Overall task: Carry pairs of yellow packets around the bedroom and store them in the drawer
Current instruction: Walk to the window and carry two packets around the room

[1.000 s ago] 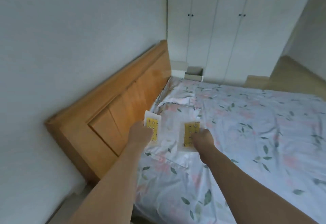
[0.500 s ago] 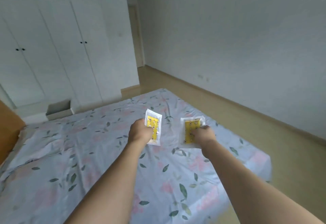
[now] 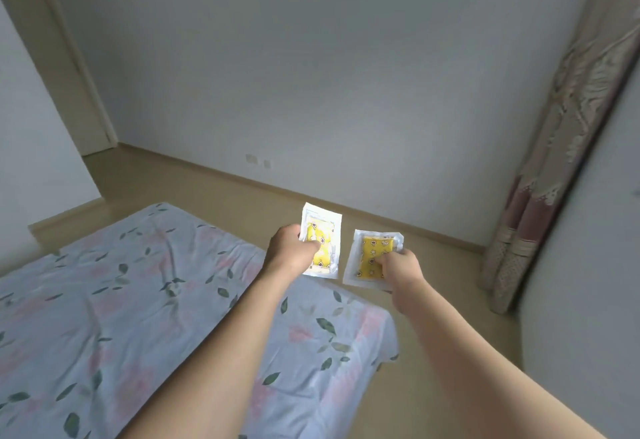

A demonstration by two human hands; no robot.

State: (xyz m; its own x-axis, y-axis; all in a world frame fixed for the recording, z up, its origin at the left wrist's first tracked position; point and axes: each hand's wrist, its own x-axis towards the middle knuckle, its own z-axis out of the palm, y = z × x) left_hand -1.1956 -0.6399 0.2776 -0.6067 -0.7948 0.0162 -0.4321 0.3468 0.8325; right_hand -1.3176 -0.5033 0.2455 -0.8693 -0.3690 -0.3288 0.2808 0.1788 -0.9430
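Left hand (image 3: 290, 251) pinches one yellow packet (image 3: 322, 243), right hand (image 3: 398, 264) pinches another packet (image 3: 372, 260), both above bed corner (image 3: 346, 328)

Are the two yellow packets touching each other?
Apart. The head view shows a strip of floor between the left packet and the right packet.

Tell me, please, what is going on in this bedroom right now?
A person stands at the foot of the bed with both arms stretched out. The left hand grips one yellow packet and the right hand pinches a second yellow packet, both held up in the air, apart from each other. No drawer is in view, so neither packet is stored yet.
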